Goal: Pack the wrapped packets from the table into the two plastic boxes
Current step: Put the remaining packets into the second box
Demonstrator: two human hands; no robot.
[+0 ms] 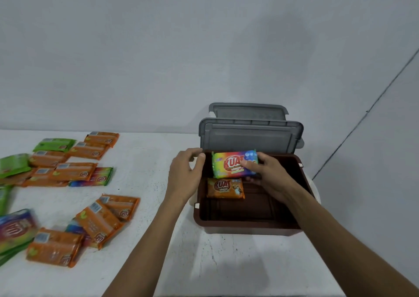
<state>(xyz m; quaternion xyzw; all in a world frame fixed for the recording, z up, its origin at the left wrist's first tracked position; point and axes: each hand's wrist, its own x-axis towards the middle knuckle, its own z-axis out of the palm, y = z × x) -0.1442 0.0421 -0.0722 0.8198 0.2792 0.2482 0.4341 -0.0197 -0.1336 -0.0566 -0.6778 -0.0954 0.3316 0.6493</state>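
Rainbow packet (15,228) blurred and cropped at left, green packet (3,198) cut off, rear lid (248,111) seemingly half-hidden

Both bare forearms reach forward from the bottom edge, the left forearm (147,246) angling up to the right and the right forearm (340,233) angling up to the left, so the hands sit close together. The left hand (186,174) shows its back, wrist straight, fingers loosely curled with the tips at the far left corner of the brown box (244,226) (whether they grip the rim cannot be told). The right hand (269,174) pinches the right end of a rainbow packet (229,164), thumb (248,163) lying across its top face, the other fingers curled below it.
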